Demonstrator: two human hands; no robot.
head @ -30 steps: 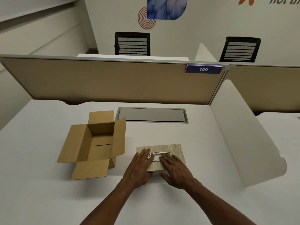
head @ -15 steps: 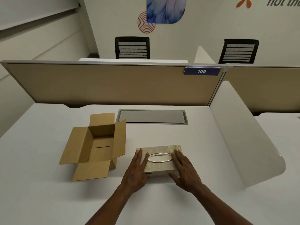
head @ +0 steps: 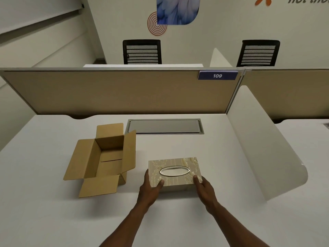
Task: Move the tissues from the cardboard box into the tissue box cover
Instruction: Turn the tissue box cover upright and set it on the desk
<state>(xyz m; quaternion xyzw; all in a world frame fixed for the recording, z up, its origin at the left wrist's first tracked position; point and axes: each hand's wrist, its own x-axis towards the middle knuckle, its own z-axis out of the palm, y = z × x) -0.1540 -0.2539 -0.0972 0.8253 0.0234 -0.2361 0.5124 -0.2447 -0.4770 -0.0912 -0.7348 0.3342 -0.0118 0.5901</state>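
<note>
Tissue box cover (head: pixel 175 171), both hands (head: pixel 151 189) (head: pixel 204 190) gripping its near corners, beside open cardboard box (head: pixel 105 157); counter (head: pixel 222 157) bare rightward.

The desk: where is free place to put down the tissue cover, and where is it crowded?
Free: the white desk between the tissue cover and the curved divider, and the near strip around the forearms. Crowded: the gap between the cardboard box and the cover, where a flap juts out and the left hand sits; the right hand holds the other end.
</note>
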